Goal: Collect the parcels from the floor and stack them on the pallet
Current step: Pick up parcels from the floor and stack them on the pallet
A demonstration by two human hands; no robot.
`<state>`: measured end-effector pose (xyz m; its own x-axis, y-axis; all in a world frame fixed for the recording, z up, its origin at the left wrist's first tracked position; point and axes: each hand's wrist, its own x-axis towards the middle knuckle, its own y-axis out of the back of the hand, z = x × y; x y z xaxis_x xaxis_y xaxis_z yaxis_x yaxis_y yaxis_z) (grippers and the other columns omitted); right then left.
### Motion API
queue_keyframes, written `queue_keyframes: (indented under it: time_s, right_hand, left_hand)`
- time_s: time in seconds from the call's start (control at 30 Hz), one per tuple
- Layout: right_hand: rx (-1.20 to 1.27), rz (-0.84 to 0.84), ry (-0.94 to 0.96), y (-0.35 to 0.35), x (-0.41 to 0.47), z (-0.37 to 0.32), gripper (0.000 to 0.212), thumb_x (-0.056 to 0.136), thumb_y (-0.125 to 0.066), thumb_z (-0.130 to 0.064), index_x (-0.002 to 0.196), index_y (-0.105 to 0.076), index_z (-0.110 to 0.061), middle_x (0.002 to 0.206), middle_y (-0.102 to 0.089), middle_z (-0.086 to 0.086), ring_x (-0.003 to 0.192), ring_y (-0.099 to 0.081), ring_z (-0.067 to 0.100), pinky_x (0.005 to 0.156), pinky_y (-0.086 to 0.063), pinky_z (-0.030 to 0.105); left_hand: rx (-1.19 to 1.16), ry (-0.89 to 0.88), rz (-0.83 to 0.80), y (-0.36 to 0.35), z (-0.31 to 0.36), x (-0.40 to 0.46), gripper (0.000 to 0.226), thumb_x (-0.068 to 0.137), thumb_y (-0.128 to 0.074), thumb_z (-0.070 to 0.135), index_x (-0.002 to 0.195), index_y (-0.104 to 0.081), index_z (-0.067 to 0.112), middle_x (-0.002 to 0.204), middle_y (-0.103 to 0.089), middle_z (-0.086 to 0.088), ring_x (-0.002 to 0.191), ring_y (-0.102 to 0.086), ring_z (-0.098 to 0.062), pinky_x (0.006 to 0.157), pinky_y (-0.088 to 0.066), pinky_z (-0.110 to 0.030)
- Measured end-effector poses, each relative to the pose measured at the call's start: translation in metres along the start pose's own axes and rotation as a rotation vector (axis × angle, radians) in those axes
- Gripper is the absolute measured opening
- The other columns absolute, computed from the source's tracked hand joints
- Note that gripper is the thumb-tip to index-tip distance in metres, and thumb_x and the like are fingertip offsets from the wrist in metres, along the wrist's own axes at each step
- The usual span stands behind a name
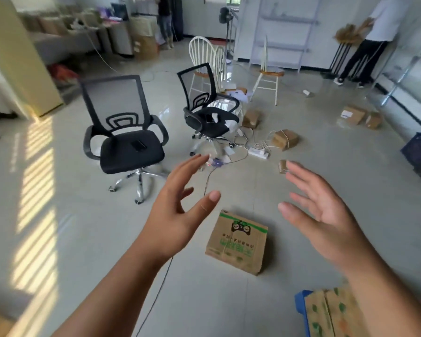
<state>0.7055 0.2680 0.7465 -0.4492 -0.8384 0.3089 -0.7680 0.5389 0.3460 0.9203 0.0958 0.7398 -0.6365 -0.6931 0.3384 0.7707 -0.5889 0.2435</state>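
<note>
A glossy grey tiled floor [301, 190] carries two black mesh office chairs [124, 132] and scattered parcels. A green-printed brown cardboard parcel [237, 242] lies on it, between both hands, left [178, 215] and right [326, 215], spread open and empty. Best gripped by opposite sides, clear of the thin black cable [156, 295].

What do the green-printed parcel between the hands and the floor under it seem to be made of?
Green-printed parcel: brown corrugated cardboard by the look, matte, with folded edges and printed green graphics. Floor: probably glazed ceramic tile, pale grey and glossy; it mirrors window light and shows thin grout lines.
</note>
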Motion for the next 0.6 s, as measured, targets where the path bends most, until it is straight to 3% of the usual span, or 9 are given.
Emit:
queue_keyframes:
  time_s: [0.2, 0.33, 0.47, 0.6]
  right_hand:
    - [0.037, -0.230, 0.093, -0.113, 0.066, -0.028, 0.073, 0.083, -0.072, -0.070, 0.148, -0.046, -0.050, 0.157, -0.046, -0.023, 0.148, -0.040, 0.003, 0.115, -0.039, 0.029]
    - [0.086, -0.398, 0.111, -0.199, 0.090, -0.049, 0.065, 0.088, -0.074, -0.056, 0.148, -0.048, -0.049, 0.154, -0.049, -0.024, 0.146, -0.042, 0.000, 0.113, -0.044, 0.029]
    - [0.120, -0.618, 0.135, -0.277, 0.102, -0.072, 0.069, 0.080, -0.078, -0.058, 0.141, -0.047, -0.062, 0.147, -0.049, -0.036, 0.137, -0.048, -0.009, 0.103, -0.043, 0.009]
    - [0.148, -0.822, 0.190, -0.340, 0.110, -0.089, 0.067, 0.080, -0.075, -0.062, 0.140, -0.045, -0.066, 0.147, -0.049, -0.036, 0.137, -0.047, -0.009, 0.103, -0.045, 0.020]
  left_hand:
    - [0.024, 0.036, 0.172, 0.098, -0.023, -0.015, 0.059, 0.091, -0.067, 0.058, 0.147, -0.051, 0.053, 0.158, -0.046, 0.024, 0.148, -0.043, -0.003, 0.116, -0.045, -0.048]
    - [0.073, 0.091, 0.344, 0.168, -0.037, -0.039, 0.062, 0.090, -0.067, 0.056, 0.149, -0.052, 0.047, 0.157, -0.048, 0.022, 0.147, -0.044, -0.002, 0.115, -0.046, -0.041]
    - [0.132, 0.176, 0.565, 0.228, -0.044, -0.087, 0.065, 0.089, -0.066, 0.058, 0.151, -0.050, 0.044, 0.155, -0.049, 0.024, 0.145, -0.045, 0.001, 0.115, -0.046, -0.038]
    - [0.175, 0.267, 0.783, 0.261, -0.046, -0.140, 0.067, 0.088, -0.066, 0.059, 0.151, -0.050, 0.042, 0.156, -0.050, 0.019, 0.146, -0.045, -0.001, 0.117, -0.046, -0.045]
